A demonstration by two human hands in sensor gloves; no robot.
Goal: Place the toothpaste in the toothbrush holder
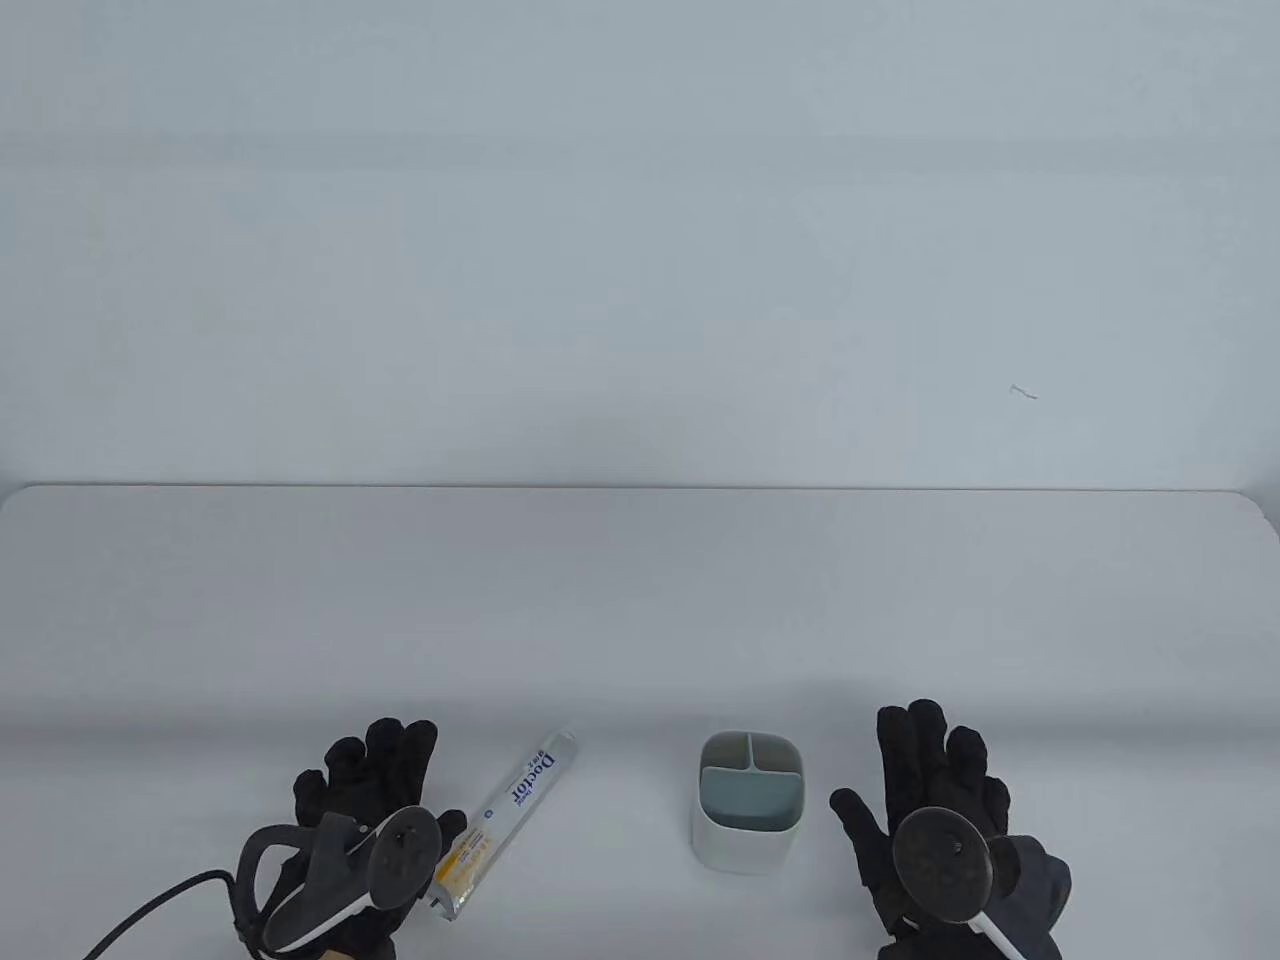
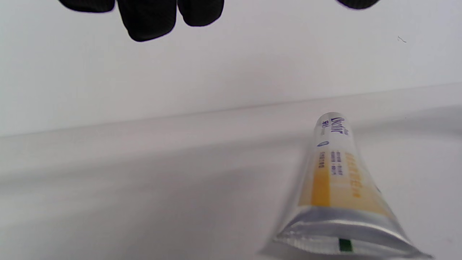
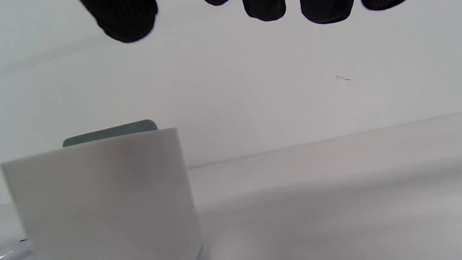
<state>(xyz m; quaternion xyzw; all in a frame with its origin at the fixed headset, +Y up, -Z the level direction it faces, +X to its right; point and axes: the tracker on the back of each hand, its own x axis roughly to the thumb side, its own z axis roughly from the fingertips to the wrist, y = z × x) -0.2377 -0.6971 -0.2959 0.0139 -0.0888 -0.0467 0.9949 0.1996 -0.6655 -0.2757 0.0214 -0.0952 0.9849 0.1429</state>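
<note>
A white and yellow toothpaste tube point(image 1: 508, 815) lies flat on the table near the front edge, crimped end toward me; it also shows in the left wrist view point(image 2: 337, 187). A white toothbrush holder point(image 1: 748, 800) with grey-green inner compartments stands upright to its right, empty; its white wall fills the left of the right wrist view point(image 3: 104, 195). My left hand point(image 1: 375, 775) lies open just left of the tube, holding nothing. My right hand point(image 1: 925, 775) lies open just right of the holder, holding nothing. Fingertips hang in at the top of both wrist views.
The white table point(image 1: 640, 600) runs back to a far edge against a pale wall. A black cable point(image 1: 150, 905) trails from the left tracker toward the front left corner.
</note>
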